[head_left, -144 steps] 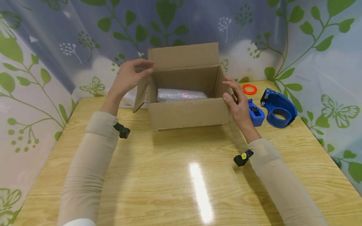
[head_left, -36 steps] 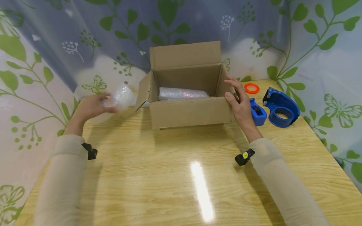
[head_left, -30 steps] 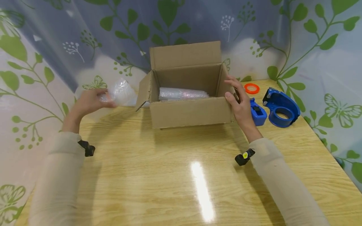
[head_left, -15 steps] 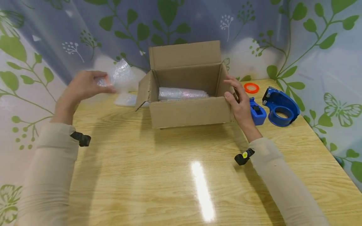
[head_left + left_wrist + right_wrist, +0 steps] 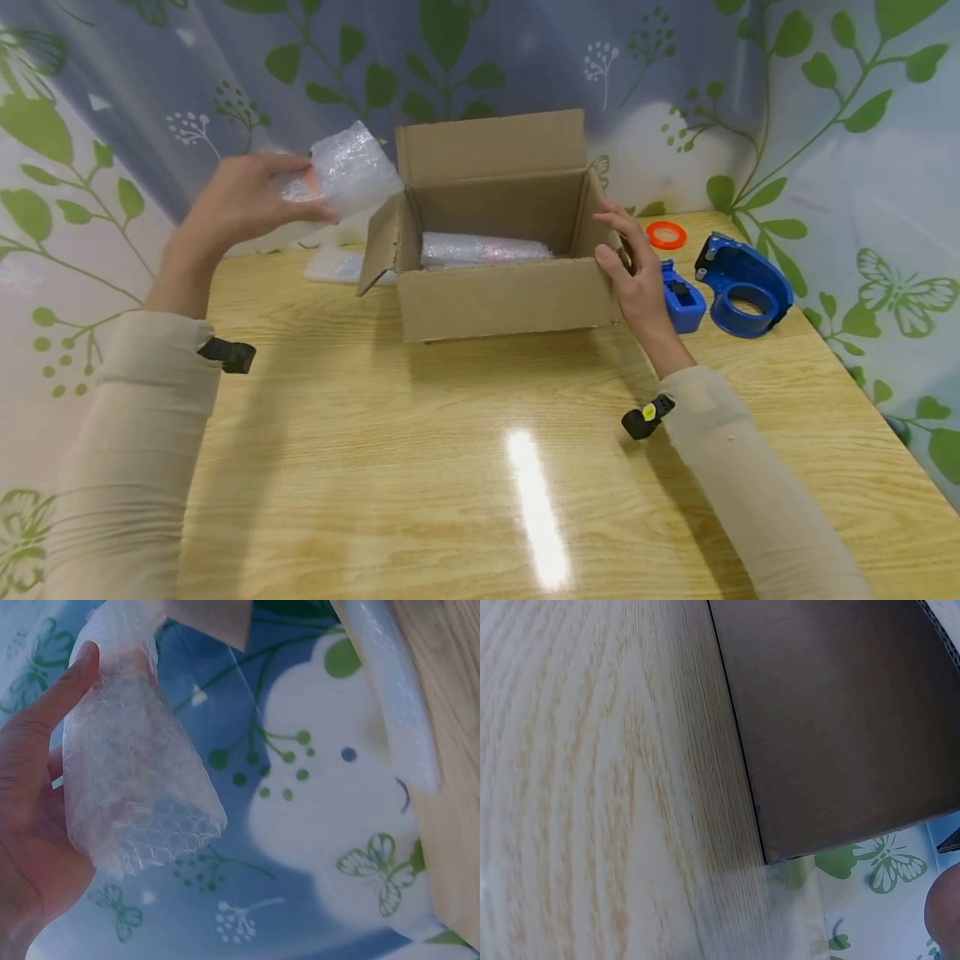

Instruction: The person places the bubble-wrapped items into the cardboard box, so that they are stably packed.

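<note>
Two bare hands are at an open carton (image 5: 502, 302) on a wooden table (image 5: 390, 467). The left hand (image 5: 247, 196) pinches a bubble-wrap packet (image 5: 354, 171) between thumb and fingers, raised left of the carton's opening, near the left flap (image 5: 380, 243); its cloudy layers blur whatever lies inside. The right hand (image 5: 641, 287) lies loosely spread on the carton's right end, hiding part of that side; the right wrist view cuts it down to a sliver at the edge. Inside the carton, the front wall hides the lower part of a wrapped bundle (image 5: 483, 249), and a pink patch on it is too blurred to tell as print or shine. The left flap partly covers a clear sheet (image 5: 333, 265). Just beside the right hand is a small blue dispenser (image 5: 684, 310), its left side hidden; farther right are a large blue dispenser (image 5: 750, 287) and an orange ring (image 5: 666, 247). A yellow mark (image 5: 648, 412) on the right wrist's black camera (image 5: 637, 425) is too small to read.
</note>
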The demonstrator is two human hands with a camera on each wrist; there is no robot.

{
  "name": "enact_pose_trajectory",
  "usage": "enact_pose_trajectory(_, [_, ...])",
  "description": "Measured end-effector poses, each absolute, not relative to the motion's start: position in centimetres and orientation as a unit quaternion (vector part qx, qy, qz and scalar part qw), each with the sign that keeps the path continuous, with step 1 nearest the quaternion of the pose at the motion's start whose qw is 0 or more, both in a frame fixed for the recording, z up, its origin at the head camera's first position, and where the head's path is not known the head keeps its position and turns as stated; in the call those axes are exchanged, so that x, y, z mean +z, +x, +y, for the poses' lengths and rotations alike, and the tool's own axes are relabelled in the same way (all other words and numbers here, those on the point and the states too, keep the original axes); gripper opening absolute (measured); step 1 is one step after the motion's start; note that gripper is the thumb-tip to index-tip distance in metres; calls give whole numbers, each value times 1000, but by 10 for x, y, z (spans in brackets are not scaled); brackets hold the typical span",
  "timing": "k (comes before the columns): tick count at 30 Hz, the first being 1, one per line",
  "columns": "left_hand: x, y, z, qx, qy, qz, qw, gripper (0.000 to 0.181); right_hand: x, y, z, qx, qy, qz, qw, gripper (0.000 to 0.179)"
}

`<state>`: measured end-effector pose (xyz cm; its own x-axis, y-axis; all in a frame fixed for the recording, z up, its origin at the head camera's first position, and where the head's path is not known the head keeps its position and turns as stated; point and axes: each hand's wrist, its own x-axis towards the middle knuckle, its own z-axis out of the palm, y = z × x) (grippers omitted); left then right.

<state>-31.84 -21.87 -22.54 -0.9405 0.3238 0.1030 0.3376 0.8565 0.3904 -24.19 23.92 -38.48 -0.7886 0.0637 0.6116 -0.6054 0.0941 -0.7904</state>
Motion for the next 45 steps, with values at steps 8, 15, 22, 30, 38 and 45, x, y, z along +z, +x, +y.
enact_pose_trajectory(8, [-224, -318, -178, -217, -221, -950, 27, 86, -386, -240, 238, 650, 186, -693, 250, 43])
enact_pose_trajectory(15, [-225, -321, -139, -217, -274, -936, 47, 78, -387, -238, 240, 648, 181, -696, 252, 42])
enact_pose_trajectory(22, [-229, -323, -102, -235, -293, -926, 35, 79, -389, -239, 241, 654, 185, -688, 254, 42])
enact_pose_trajectory(30, [-242, -326, -64, -244, -335, -910, 15, 78, -389, -240, 243, 654, 185, -689, 254, 42])
enact_pose_trajectory(38, [-260, -325, -42, -252, -364, -896, -6, 73, -387, -242, 241, 648, 188, -692, 256, 44])
enact_pose_trajectory(45, [-276, -321, -35, -242, -370, -897, -11, 76, -385, -242, 239, 648, 190, -692, 256, 44])
